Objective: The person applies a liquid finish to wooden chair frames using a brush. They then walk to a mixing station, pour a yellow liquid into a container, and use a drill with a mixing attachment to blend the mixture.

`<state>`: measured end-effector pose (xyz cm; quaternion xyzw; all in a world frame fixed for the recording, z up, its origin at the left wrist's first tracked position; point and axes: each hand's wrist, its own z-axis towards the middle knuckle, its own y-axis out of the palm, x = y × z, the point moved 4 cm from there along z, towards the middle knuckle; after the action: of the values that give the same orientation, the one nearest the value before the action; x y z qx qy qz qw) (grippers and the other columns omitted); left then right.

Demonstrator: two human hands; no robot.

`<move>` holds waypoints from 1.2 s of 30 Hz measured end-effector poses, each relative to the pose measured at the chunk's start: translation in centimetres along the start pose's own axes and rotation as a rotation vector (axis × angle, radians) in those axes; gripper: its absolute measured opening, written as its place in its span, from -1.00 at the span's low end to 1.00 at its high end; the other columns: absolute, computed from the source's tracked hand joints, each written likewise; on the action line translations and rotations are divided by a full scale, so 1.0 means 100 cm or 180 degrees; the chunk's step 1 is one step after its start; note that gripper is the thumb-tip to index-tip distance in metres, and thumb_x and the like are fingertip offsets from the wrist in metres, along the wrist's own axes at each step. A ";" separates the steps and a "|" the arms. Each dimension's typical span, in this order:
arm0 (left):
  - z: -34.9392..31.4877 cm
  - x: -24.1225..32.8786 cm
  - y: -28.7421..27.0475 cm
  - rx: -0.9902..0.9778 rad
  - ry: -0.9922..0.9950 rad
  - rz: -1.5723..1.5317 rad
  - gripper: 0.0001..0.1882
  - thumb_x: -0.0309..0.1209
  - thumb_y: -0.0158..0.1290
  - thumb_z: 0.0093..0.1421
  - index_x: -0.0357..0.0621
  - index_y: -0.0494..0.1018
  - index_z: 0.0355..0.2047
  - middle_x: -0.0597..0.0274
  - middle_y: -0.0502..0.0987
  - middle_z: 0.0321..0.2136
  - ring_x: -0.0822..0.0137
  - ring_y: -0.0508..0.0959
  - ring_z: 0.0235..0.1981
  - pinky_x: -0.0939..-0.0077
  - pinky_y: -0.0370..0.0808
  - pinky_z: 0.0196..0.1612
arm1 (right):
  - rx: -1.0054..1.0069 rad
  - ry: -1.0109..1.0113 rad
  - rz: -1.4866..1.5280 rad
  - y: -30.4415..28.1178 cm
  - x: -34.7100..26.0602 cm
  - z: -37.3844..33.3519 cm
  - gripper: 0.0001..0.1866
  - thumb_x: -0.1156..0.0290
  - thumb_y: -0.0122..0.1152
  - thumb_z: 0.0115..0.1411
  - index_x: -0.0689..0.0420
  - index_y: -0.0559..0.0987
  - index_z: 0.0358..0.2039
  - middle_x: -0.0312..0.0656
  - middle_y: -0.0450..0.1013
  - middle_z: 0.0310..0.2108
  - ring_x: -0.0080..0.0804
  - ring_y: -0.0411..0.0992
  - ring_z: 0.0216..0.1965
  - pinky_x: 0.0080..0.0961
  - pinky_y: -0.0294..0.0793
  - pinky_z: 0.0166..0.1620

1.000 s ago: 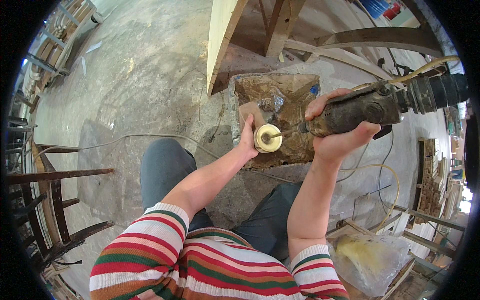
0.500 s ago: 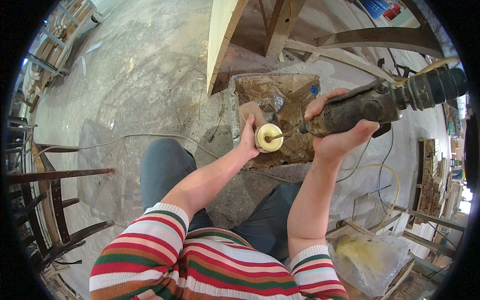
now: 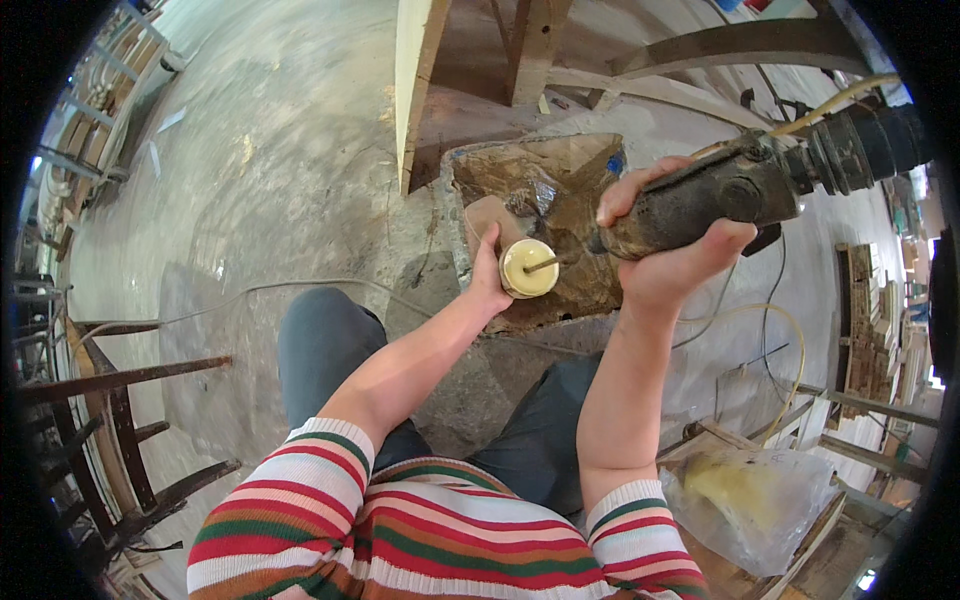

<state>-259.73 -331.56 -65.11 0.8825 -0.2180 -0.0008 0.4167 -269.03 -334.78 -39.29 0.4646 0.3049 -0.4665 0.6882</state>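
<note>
My left hand is closed around the side of a small round cup of thick cream-coloured liquid. A heavy, dark, stained power drill lies in the grip of my right hand, with fingers over its far side and thumb along the near side. From the drill's front a thin rod slants left into the liquid. The rod's lower end is hidden in the liquid. Behind the cup shows a flat brownish piece with a rounded end.
Beneath the cup sits a shallow, brown-crusted box on the concrete floor. A pale board and wooden frame stand beyond. Cables cross the floor. Dark wooden legs stick out at left; a clear plastic bag lies lower right.
The whole view has shifted a little, so the surroundings sit further left and up. The liquid showed a swirled ring around the rod earlier; its surface looks smoother now. Both grips are unchanged.
</note>
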 end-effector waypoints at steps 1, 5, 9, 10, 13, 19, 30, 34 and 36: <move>0.002 0.001 0.000 -0.0109 -0.0039 -0.0062 -0.30 0.23 -0.20 0.05 -0.14 0.31 -0.10 0.09 0.41 -0.13 0.12 0.41 -0.10 0.14 0.31 0.01 | -0.0043 -0.0046 0.0000 0.001 0.001 -0.001 -0.17 -0.44 -0.10 -0.14 0.23 0.35 -0.38 -0.15 0.29 -0.69 -0.32 0.32 -0.68 -0.43 0.29 -0.64; 0.008 0.003 -0.006 -0.0353 -0.0030 -0.0242 -0.33 0.20 -0.19 0.07 -0.12 0.27 -0.06 0.08 0.39 -0.11 0.11 0.39 -0.08 0.13 0.31 0.01 | -0.0278 0.0026 -0.0119 0.000 0.003 -0.001 -0.19 -0.39 -0.06 -0.12 0.26 0.35 -0.35 -0.06 0.33 -0.67 -0.32 0.32 -0.67 -0.44 0.32 -0.58; 0.011 -0.001 -0.007 -0.0366 -0.0051 -0.0220 -0.37 0.17 -0.19 0.10 -0.08 0.23 -0.04 0.10 0.38 -0.10 0.11 0.38 -0.07 0.13 0.30 0.02 | -0.0446 0.0007 0.0028 0.001 0.008 -0.001 -0.19 -0.36 -0.05 -0.09 0.27 0.36 -0.28 -0.05 0.37 -0.61 -0.34 0.33 -0.65 -0.48 0.34 -0.50; 0.012 -0.001 -0.006 -0.0340 -0.0011 -0.0238 -0.37 0.17 -0.19 0.10 -0.07 0.23 -0.03 0.10 0.37 -0.09 0.11 0.37 -0.07 0.13 0.30 0.02 | -0.0493 -0.0037 0.0001 -0.001 0.008 0.000 -0.19 -0.35 -0.05 -0.08 0.28 0.36 -0.27 -0.04 0.38 -0.58 -0.35 0.33 -0.64 -0.49 0.34 -0.48; 0.013 0.010 -0.016 -0.0400 0.0087 -0.0336 -0.47 0.06 -0.23 0.17 -0.06 0.25 -0.04 0.12 0.35 -0.05 0.11 0.36 -0.04 0.14 0.29 0.04 | -0.0586 0.0301 0.0194 0.018 0.004 0.002 -0.16 -0.34 0.00 -0.09 0.30 0.33 -0.17 -0.05 0.40 -0.43 -0.39 0.36 -0.55 -0.53 0.34 -0.40; 0.003 -0.001 0.002 -0.0357 -0.0438 0.0168 -0.53 0.02 -0.29 0.22 0.06 0.26 0.01 0.16 0.31 0.01 0.01 0.31 0.02 -0.36 0.21 -0.07 | -0.0459 0.0283 -0.0158 0.002 0.010 -0.004 -0.26 -0.23 -0.06 0.02 0.31 0.29 -0.18 -0.07 0.40 -0.44 -0.46 0.32 -0.53 -0.53 0.31 -0.38; 0.012 0.002 -0.005 -0.0159 0.0021 0.0356 -0.67 -0.15 -0.18 0.23 0.04 0.36 -0.07 0.34 0.41 -0.11 0.30 0.43 -0.11 0.18 0.43 -0.09 | -0.0098 0.0073 0.0079 -0.010 0.000 0.000 -0.18 -0.40 0.04 -0.18 0.26 0.40 -0.39 -0.21 0.34 -0.55 -0.43 0.33 -0.61 -0.54 0.29 -0.53; 0.017 0.006 -0.012 -0.0051 0.0230 0.0360 -0.67 -0.18 -0.16 0.23 -0.01 0.36 -0.07 0.34 0.42 -0.13 0.33 0.43 -0.13 0.29 0.44 -0.09 | -0.0138 0.0128 0.0018 -0.008 0.001 -0.001 -0.18 -0.40 0.03 -0.16 0.27 0.40 -0.39 -0.20 0.33 -0.56 -0.42 0.33 -0.61 -0.54 0.29 -0.52; 0.019 0.008 -0.015 -0.0211 0.0239 0.0241 -0.68 -0.19 -0.16 0.23 -0.02 0.36 -0.07 0.34 0.42 -0.14 0.33 0.43 -0.13 0.30 0.43 -0.08 | -0.0244 0.0188 0.0104 -0.006 0.003 -0.002 -0.19 -0.39 0.02 -0.14 0.27 0.40 -0.38 -0.19 0.33 -0.56 -0.42 0.33 -0.60 -0.54 0.30 -0.51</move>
<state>-258.76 -332.46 -67.30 0.8587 -0.2353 0.0408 0.4534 -269.47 -334.79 -39.82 0.4563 0.3351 -0.4293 0.7037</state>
